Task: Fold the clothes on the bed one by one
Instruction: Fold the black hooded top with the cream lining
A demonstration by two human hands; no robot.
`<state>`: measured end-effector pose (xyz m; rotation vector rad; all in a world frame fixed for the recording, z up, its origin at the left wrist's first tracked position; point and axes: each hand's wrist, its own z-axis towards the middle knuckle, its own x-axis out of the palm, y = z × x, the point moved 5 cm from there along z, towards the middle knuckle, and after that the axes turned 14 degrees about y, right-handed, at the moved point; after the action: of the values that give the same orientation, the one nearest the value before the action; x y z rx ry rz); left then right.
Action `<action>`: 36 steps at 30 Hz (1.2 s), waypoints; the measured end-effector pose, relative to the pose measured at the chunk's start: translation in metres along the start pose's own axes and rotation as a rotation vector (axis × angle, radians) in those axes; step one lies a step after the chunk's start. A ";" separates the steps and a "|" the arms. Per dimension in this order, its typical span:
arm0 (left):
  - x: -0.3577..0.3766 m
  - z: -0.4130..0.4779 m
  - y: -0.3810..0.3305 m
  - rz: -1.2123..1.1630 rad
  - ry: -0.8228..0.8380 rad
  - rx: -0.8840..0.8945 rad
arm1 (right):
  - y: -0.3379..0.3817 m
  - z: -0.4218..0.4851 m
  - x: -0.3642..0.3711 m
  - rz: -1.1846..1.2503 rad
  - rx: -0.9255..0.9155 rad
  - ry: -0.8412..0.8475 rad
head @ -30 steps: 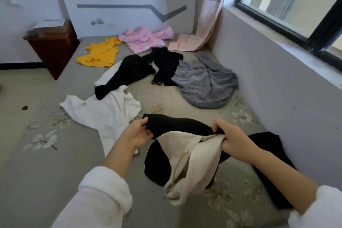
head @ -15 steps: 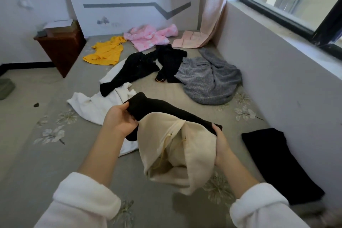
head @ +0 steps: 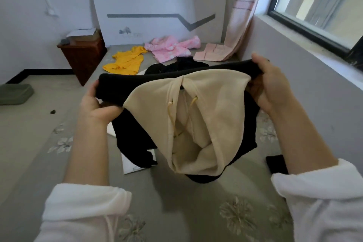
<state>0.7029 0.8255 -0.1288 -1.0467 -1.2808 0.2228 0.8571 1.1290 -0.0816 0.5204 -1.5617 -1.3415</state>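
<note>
I hold a black garment with a cream hood [head: 206, 112] up in the air over the bed [head: 186, 208]. My left hand [head: 96, 104] grips its left shoulder edge and my right hand [head: 273, 86] grips the right one. The cream hood hangs down toward me with its drawstrings showing, and the black body dangles behind it. On the bed beyond lie a yellow garment [head: 125, 61], a pink garment [head: 170, 49] and black clothes [head: 176, 65]. A white garment [head: 131, 163] shows partly under the held one.
A folded black piece [head: 277, 163] lies by the grey wall on the right, under the window [head: 318, 0]. A dark wooden cabinet [head: 82, 57] stands at the bed's far left corner. A pink curtain [head: 235, 31] hangs into the far corner. A green cushion [head: 15, 94] lies on the floor.
Both hands have lifted the hooded garment higher and spread it wider, so it hides the grey sweater and most of the white garment. The view has tilted up.
</note>
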 end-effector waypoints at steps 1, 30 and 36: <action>0.002 0.016 -0.006 -0.116 -0.012 -0.046 | 0.010 0.008 -0.001 -0.065 -0.014 -0.019; -0.085 0.055 0.000 0.782 -0.027 0.205 | -0.069 0.011 -0.071 -0.920 -0.012 -0.098; -0.207 -0.013 0.138 0.802 -0.360 -0.390 | -0.244 -0.093 -0.113 -0.329 0.867 -0.209</action>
<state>0.6990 0.7574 -0.3683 -1.8978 -1.1790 0.8216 0.9223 1.1008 -0.3573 1.2351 -2.2919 -0.9014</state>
